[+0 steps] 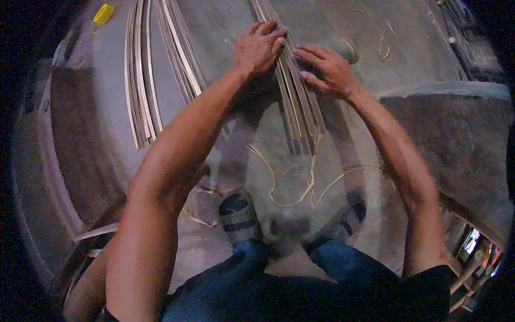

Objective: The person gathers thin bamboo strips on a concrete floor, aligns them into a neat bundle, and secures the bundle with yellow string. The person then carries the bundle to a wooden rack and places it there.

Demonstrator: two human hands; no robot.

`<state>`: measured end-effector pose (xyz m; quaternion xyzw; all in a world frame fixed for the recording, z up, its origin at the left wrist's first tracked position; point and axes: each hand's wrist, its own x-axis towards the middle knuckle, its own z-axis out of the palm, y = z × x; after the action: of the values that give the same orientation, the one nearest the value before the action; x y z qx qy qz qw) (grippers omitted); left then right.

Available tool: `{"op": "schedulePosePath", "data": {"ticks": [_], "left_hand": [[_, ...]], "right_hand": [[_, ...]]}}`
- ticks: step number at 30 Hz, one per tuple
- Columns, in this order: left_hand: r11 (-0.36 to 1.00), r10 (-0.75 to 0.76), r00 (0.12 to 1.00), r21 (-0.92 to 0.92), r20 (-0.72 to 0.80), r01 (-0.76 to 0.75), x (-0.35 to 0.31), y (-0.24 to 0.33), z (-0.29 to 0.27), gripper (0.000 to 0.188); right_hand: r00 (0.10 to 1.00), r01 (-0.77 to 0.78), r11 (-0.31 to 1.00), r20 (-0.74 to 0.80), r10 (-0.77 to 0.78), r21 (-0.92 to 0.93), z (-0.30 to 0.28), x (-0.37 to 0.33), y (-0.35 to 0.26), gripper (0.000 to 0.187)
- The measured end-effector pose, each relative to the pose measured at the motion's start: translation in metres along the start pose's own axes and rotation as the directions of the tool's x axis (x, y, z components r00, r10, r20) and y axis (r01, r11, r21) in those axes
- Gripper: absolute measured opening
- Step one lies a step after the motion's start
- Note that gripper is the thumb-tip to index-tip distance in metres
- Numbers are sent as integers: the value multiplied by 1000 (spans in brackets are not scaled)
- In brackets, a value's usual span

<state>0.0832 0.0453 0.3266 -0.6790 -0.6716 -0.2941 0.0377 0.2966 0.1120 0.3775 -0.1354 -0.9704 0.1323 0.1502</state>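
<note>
A bundle of long, thin wooden strips (pixel 298 102) lies in front of me, its near ends toward my feet. My left hand (pixel 258 47) is closed over the bundle's left side, fingers curled on the strips and thumb bent toward them. At the bundle's right edge is my right hand (pixel 328 70), its fingers and thumb spread apart. Those fingertips are at or very close to the outer strip; contact is hard to make out. A pale, thin fibre strand (pixel 273 185) curls on the floor below the bundle's near end.
Two more groups of strips lie to the left: pale strips (pixel 140 70) and a bundle (pixel 179 48) beside my left forearm. A yellow ring-shaped object (pixel 103 14) sits at the far left. Loose fibres (pixel 383 43) lie far right. My sandalled feet (pixel 240 217) stand close by.
</note>
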Motion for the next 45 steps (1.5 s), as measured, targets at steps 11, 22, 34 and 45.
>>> {"op": "schedulePosePath", "data": {"ticks": [11,22,34,45], "left_hand": [[611,-607,683,-310,406,728,-5,-17,-12,42],[624,-774,478,-367,-415,690,54,-30,-109,31],[544,-663,704,483,-253,686,-8,-142,-244,36],[304,-882,456,597,-118,743,-54,-200,-206,40]], "right_hand": [[946,261,965,205,-250,-28,5,26,-10,60],[961,235,968,174,-217,-92,12,-1,-10,62],[974,176,981,155,-162,-80,9,-12,-6,60],[983,163,984,99,-156,-67,10,-13,-7,56]]}}
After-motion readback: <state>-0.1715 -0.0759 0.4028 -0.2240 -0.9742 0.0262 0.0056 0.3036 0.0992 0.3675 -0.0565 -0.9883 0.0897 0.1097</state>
